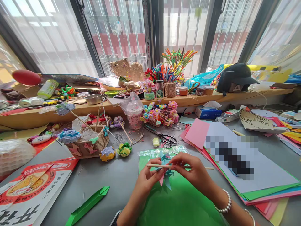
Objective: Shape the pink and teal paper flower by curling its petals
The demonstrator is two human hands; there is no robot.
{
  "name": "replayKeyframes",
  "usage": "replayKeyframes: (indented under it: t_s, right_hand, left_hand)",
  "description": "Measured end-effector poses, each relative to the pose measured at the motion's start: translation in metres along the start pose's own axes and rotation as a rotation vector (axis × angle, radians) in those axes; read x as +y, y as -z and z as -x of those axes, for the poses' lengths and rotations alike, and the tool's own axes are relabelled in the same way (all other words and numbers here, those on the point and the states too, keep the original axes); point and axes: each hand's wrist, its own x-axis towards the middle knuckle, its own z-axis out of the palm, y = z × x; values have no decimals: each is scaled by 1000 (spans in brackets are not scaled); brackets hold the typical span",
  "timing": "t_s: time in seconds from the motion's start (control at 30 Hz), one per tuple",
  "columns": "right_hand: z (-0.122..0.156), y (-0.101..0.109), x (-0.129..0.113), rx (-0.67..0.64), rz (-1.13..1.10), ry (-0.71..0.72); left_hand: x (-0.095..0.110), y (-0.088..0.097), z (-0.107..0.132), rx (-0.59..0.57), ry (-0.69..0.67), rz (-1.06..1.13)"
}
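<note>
Just in front of me, both hands meet at a folded paper flower [166,181] with light blue and pink pointed petals. My left hand [148,175] is closed on the flower's left side, thumb below and fingers above. My right hand [189,164] pinches at the right side, fingers bent round a thin wooden stick [208,168]. The stick runs level across the flower, its left tip by my left fingers. My fingers hide much of the flower's middle. Below lies green paper [181,204]. A folded green paper strip [88,205] rests left of my left hand.
Beyond my hands lie black-handled scissors [168,140] and a small yellow block [155,142]. Finished paper flowers [124,149] and a decorated box [84,147] stand left. Stacked coloured sheets [263,175] cover the right. A crowded wooden ledge [131,103] runs below the windows.
</note>
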Motion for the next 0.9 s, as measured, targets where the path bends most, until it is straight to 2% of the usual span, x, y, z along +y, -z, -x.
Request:
replayKeyframes:
  t_s: [0.17,0.43,0.9]
  right_hand:
    - [0,0,1,9,-32,-40]
    - [1,-1,0,11,-47,55]
    - [0,-2,0,-23,-5,47]
  left_hand:
    - [3,-3,2,-3,-52,5]
    - [-1,-1,1,-10,9,44]
    - [1,-5,3,31,22,-3]
